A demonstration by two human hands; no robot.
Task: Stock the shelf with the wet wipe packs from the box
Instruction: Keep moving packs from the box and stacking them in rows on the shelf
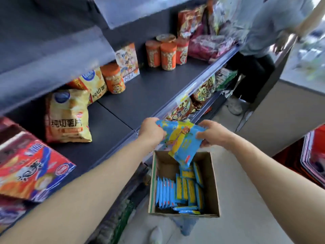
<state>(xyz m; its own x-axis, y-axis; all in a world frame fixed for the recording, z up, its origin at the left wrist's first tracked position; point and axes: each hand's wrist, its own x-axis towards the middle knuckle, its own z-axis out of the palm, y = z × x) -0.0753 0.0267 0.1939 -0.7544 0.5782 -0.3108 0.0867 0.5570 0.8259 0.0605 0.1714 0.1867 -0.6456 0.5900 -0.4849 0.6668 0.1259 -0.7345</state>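
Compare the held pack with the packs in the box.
The held pack hangs above the box, gripped by left hand and right hand; the boxed packs rest inside. The held pack shows its broad face; most boxed packs stand on edge. Both: blue and yellow.

"纯切薯片" on chip bag (pixel 67 117) (yellow)

blue and yellow wipe packs (pixel 181 141), brown box (pixel 213 187), dark grey shelf (pixel 144 95).
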